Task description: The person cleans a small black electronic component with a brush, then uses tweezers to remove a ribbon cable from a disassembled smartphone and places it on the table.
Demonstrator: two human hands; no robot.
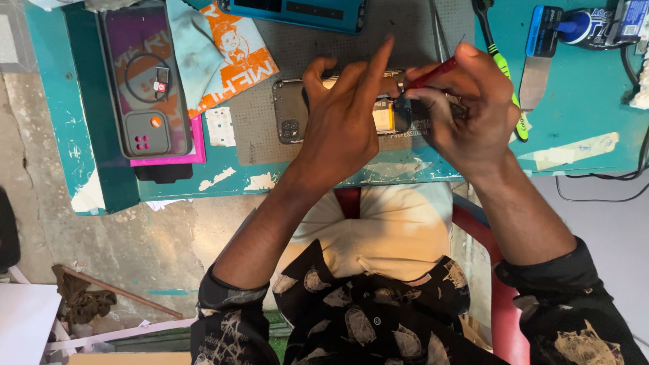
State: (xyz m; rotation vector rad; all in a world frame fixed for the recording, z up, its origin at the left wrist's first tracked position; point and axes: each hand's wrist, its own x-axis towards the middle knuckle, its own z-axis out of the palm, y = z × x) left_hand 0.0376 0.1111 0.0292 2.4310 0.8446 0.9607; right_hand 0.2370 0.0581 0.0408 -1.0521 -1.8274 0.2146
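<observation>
An opened phone [292, 113] lies back-up on a grey work mat [257, 145] on the teal bench, its camera block at the left end. My left hand [341, 118] rests on the phone's middle and holds it steady, index finger stretched upward. My right hand [470, 108] grips a thin red-handled tool [433, 74] whose tip points at the phone's upper right part. The phone's right half is mostly hidden under both hands.
A grey box with a dark lid [143, 81] sits at the left on a pink sheet. A blue and orange cloth [223, 51] lies beside it. Another phone [297, 12] is at the back. A green-handled tool [503, 67] and a blue bottle [574, 27] are on the right.
</observation>
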